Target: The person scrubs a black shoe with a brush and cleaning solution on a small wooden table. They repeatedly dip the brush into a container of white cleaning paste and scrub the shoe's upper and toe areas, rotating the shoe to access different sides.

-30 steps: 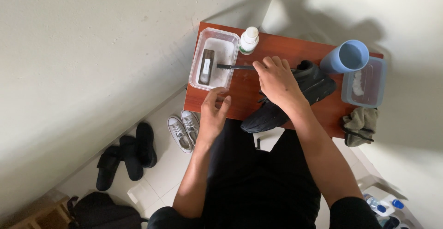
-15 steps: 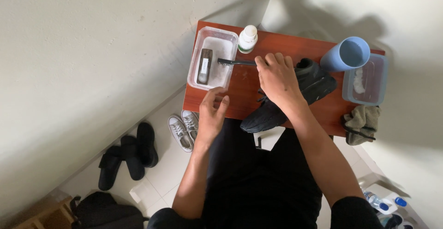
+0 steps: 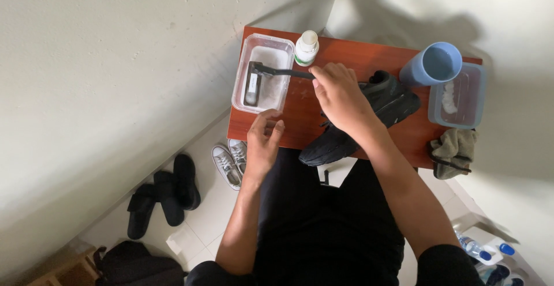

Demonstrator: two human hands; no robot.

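My right hand (image 3: 340, 98) grips the handle of a dark brush (image 3: 271, 71) whose head reaches into a clear plastic tub (image 3: 262, 72) at the table's left end. Inside the tub lies a dark rectangular block (image 3: 252, 90). A black shoe (image 3: 363, 119) lies across the red-brown table (image 3: 381, 55), partly under my right hand and wrist. My left hand (image 3: 262, 142) hovers at the table's front edge with fingers loosely curled, holding nothing, just below the tub.
A white bottle (image 3: 306, 48) stands beside the tub. A blue cup (image 3: 433, 64) and a second clear tub (image 3: 459, 98) sit at the right end, with a grey-green cloth (image 3: 453, 150) hanging below. Grey sneakers (image 3: 228, 160) and black sandals (image 3: 164, 196) lie on the floor.
My right hand has pushed the brush further left, so its head now rests in the tub. My left hand has stayed near the table's front edge.
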